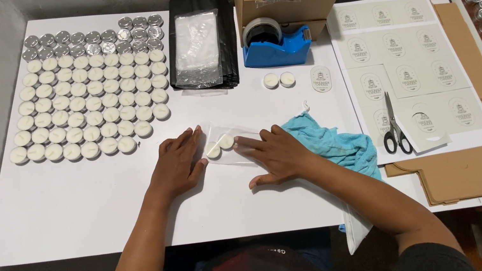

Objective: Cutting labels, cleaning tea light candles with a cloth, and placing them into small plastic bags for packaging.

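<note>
White board (72, 207) covers most of the table, and it is the biggest thing here. At ten o'clock on it sit many rows of little white candles (88, 108), with shiny silver cups (94, 39) in the back rows. At twelve o'clock lies a black stack of bags (200, 42), and next to it stand a brown box (281, 3) and a blue tape holder (277, 46). At three o'clock are sheets of stickers (398, 46) with black scissors (395, 130) on top. A blue cloth (336, 143) lies just beside the right arm.

Near the middle is a small clear bag (231, 146). It lies flat on the board, with its long side running from nine o'clock to three o'clock. Two small candles in the bag (220, 145) sit at its nine o'clock end.

The left hand (176, 165) lies flat and open, at nine o'clock from the bag, with its fingertips touching the candle end. The right hand (276, 155) is flat and open too, at four o'clock from the bag, pressing down on its other end. Neither hand is gripping anything. Both hands touch the bag, and the left one is nearer the candles.
</note>
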